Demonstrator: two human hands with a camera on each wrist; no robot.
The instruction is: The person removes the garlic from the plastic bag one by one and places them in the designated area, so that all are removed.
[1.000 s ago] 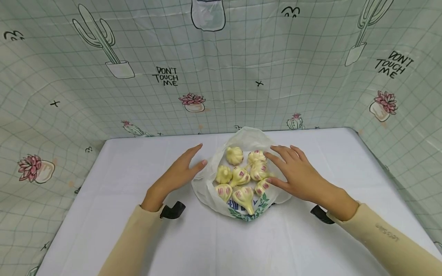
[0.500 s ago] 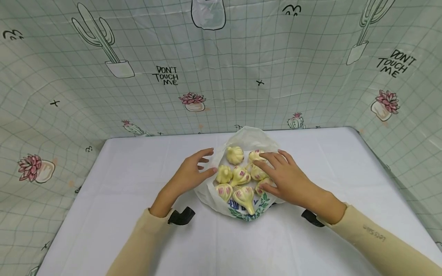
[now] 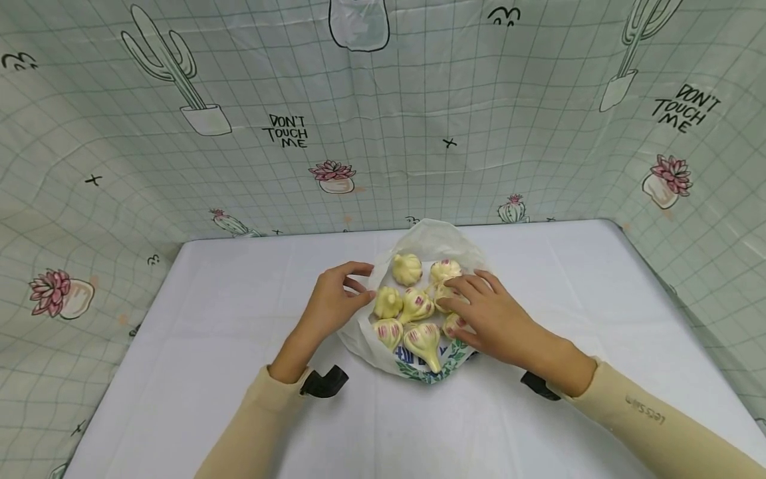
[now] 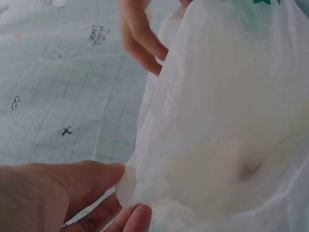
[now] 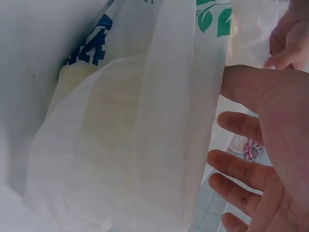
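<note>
A white plastic bag [image 3: 439, 238] with blue and green print lies with its mouth spread in the middle of the table. Several garlic bulbs [image 3: 422, 342], pale yellow with purple streaks, lie in it. At the bag's left rim is my left hand [image 3: 334, 303]; in the left wrist view its thumb and fingers pinch the thin plastic edge. My right hand [image 3: 499, 319] hovers over the bag's right side, fingers spread and slightly bent above the garlic there. In the right wrist view its thumb passes behind the rim, tip hidden; whether any bulb is touched cannot be told.
A white cloth covers the table [image 3: 239, 286]. Behind and at both sides hangs a checked curtain [image 3: 395, 106] with cactus drawings. Black straps [image 3: 325, 382] show at both wrists, below beige sleeves.
My left hand has moved right onto the bag's rim and closed its fingers there. My right hand has come left and down over the garlic. The bulbs stay in place.
</note>
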